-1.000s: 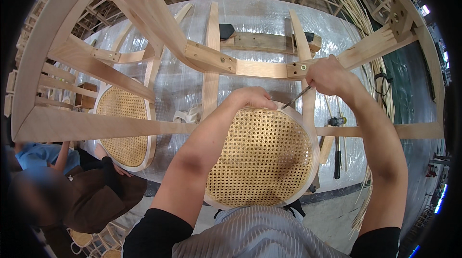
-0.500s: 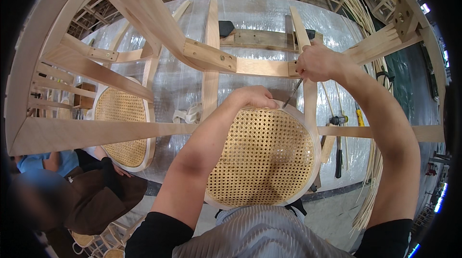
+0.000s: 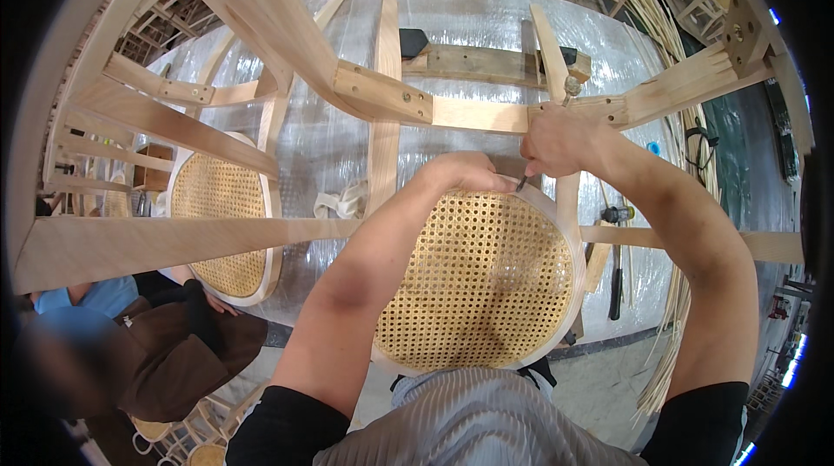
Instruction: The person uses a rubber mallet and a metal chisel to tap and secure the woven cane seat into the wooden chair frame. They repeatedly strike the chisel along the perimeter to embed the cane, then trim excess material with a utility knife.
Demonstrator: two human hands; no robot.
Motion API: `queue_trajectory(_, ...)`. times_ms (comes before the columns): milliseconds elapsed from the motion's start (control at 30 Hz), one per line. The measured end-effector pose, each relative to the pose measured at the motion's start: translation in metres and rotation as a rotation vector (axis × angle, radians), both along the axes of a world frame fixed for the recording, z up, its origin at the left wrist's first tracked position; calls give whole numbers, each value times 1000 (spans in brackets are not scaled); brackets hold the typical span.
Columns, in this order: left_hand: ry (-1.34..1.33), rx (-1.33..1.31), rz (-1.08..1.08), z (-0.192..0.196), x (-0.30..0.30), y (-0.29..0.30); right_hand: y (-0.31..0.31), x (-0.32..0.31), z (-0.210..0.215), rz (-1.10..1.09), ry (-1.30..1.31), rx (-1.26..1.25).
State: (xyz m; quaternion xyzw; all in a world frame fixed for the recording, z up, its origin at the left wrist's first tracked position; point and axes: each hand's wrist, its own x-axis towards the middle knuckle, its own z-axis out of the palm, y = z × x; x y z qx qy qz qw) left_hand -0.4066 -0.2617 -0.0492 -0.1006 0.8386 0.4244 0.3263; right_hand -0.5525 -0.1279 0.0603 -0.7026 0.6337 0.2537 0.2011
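In front of me is a round cane chair seat [image 3: 478, 284] with a pale wooden rim, framed by the legs and rails of an upturned wooden chair frame [image 3: 478, 116]. My left hand [image 3: 469, 172] is closed over the seat's far rim, its thumb and fingers pressed there. My right hand [image 3: 560, 138] is wrapped round a hand tool with a narrow dark metal shaft [image 3: 522, 182] and a rounded handle end showing above the fist. Tilted, the shaft reaches down to the rim just right of my left fingers. Its exact tip shape is too small to tell.
Another cane seat [image 3: 217, 223] stands in a frame at left, near a seated person [image 3: 182, 344]. On the plastic-covered table [image 3: 478, 10] lie a hammer [image 3: 616, 292], a wooden bar [image 3: 486, 64] and a white cloth [image 3: 340, 202]. Long cane strands [image 3: 665, 336] hang at right.
My right hand has come down and slightly left with the tool, bringing it closer to the rim. The handle end now shows above the fist. My left hand stays on the rim.
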Motion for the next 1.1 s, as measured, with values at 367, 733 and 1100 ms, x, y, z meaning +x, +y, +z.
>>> queue_trajectory(367, 18, 78, 31, -4, 0, -3, 20, 30, -26, -28, -60, 17)
queue_trajectory(733, -54, 119, 98, 4, 1, -1, 35, 41, -28, -29, -38, -98)
queue_trajectory(1100, 7, -4, -43, 2, -1, -4, 39, 52, -30, 8, 30, -106)
